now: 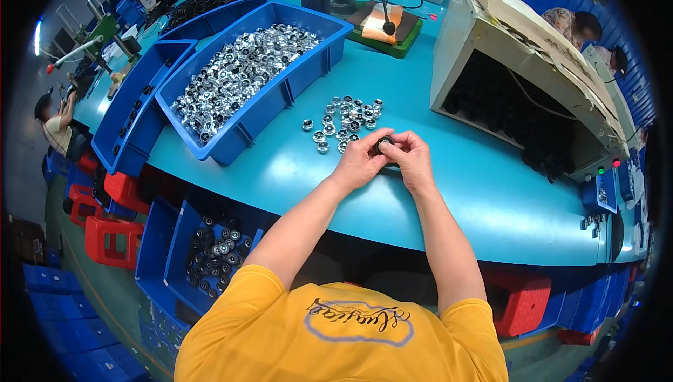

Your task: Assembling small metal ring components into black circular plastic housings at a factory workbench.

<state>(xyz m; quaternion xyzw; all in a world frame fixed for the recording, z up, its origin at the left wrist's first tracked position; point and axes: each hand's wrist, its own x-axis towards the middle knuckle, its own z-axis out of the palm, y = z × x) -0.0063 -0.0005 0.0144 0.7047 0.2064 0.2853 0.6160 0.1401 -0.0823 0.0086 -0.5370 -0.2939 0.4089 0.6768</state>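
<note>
Between my fingertips, over the near part of the turquoise table, is a small round black wheel with a lighter middle. My left hand pinches it from the left. From the right, my right hand grips it, the thumb pressed against its face. The fingers hide much of the wheel, so I cannot tell whether a silver hub is seated inside. Just beyond my hands, several loose shiny silver hubs with dark centres lie scattered on the tabletop.
A blue bin heaped with silver hubs stands left, beside a narrower blue bin. An open pale box holding black parts stands right. A press is behind. Below the table edge, a blue crate holds wheels. Other people work farther back.
</note>
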